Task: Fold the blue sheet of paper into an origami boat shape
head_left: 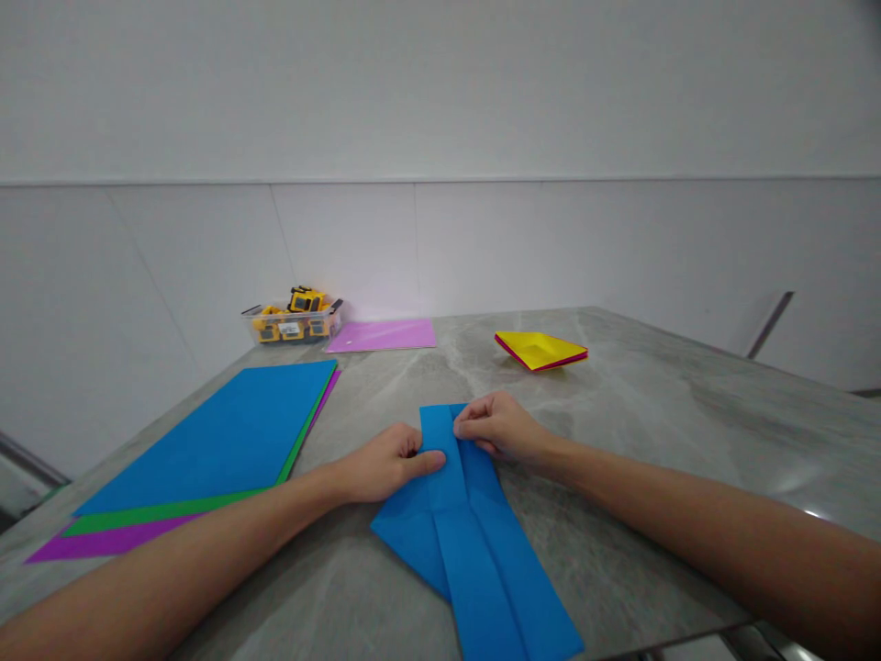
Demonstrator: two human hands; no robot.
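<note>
A folded blue paper (468, 542) with several creases lies at the front middle, its near end reaching the bottom of the view. My left hand (389, 464) grips its left edge near the far end, thumb on top and fingers curled underneath. At the far right corner of the paper, my right hand (496, 425) pinches the edge between thumb and forefinger. The paper spreads into a pointed flap at the left, below my left hand. What the curled fingers do beneath the paper is hidden.
Blue, green and purple sheets (227, 441) lie stacked at the left, close to my left forearm. A clear bin (293, 328) of yellow toy vehicles and a pink sheet (385, 336) are at the back. A yellow and red folded paper (540, 350) rests at the back right of the grey table (640, 431).
</note>
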